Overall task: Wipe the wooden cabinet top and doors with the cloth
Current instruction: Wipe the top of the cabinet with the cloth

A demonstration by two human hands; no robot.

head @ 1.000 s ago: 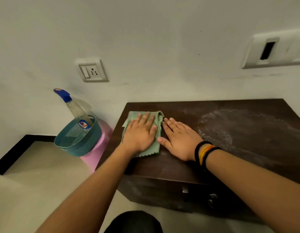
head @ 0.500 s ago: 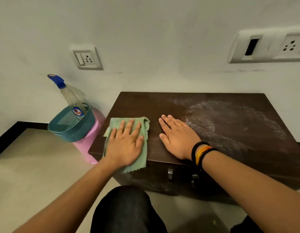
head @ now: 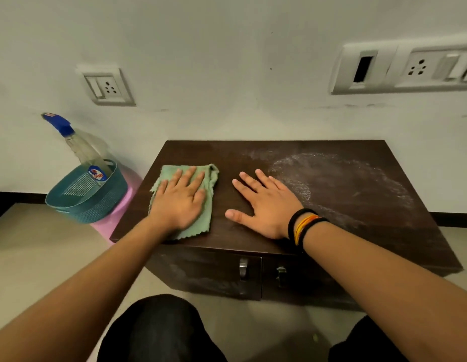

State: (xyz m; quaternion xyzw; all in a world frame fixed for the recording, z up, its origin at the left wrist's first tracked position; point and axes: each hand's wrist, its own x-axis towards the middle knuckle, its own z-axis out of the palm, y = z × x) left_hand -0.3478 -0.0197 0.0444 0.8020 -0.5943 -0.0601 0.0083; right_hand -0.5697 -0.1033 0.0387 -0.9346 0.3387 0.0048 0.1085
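We have the green cloth (head: 186,202) near the cabinet top's (head: 253,158) front-left corner, pinned under our flat, open left hand (head: 178,202). Right hand (head: 266,205) lies open and empty just beside it. White dust patch (head: 339,184) lies rightward, past the right hand; doors (head: 209,273) look smeared.

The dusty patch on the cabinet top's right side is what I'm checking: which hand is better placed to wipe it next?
Probably the left hand: it lies flat on the green cloth. The right hand is nearer the dusty patch but bare.
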